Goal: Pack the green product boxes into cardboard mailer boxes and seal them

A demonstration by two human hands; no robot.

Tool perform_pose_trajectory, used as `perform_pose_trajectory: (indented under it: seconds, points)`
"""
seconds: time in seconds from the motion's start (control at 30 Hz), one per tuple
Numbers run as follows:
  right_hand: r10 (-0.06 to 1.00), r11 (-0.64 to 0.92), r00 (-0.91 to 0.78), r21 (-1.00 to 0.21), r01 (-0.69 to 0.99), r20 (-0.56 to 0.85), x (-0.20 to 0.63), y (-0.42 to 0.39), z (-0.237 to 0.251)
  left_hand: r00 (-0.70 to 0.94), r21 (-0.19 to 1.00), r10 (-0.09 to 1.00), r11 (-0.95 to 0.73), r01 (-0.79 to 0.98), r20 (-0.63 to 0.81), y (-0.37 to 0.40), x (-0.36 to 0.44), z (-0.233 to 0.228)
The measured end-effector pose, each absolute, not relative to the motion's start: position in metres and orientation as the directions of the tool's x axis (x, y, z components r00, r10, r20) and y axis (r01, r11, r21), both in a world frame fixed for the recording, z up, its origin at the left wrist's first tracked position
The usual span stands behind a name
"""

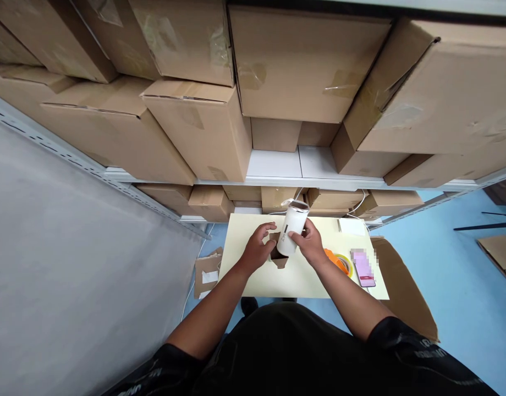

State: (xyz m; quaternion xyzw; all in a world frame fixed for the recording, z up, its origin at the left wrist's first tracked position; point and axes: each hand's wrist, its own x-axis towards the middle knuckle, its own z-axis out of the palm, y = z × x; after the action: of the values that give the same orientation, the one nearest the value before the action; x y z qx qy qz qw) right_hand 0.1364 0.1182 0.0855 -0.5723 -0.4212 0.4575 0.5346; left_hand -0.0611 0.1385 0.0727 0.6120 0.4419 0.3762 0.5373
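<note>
A white cylindrical device stands tilted over a small open brown carton on the pale yellow table. My right hand grips the cylinder's lower right side. My left hand holds the carton's left edge, its fingers curled at the opening. The cylinder's bottom end sits in or just above the carton's mouth; I cannot tell which.
An orange tape dispenser with a tape roll and a pink phone lie right of my hands. A white box sits at the table's back right. Shelves stacked with cardboard boxes rise behind. Flattened cardboard leans at the table's right.
</note>
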Motion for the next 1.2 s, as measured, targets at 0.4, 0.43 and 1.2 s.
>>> perform_pose_trajectory:
  seconds: [0.4, 0.43, 1.2]
  points:
    - [0.972, -0.089, 0.218, -0.996, 0.011, -0.084, 0.137, 0.107, 0.052, 0.49, 0.913, 0.865, -0.105, 0.395, -0.112, 0.13, -0.079, 0.006]
    - [0.975, -0.097, 0.203, -0.994, 0.049, -0.085, 0.135, 0.105, 0.047, 0.483, 0.922, 0.868, -0.09, 0.377, -0.113, 0.131, -0.08, 0.003]
    - [1.0, 0.011, 0.017, -0.878, 0.479, 0.022, 0.145, 0.077, 0.032, 0.462, 0.95, 0.862, 0.067, 0.306, -0.21, 0.123, -0.086, -0.025]
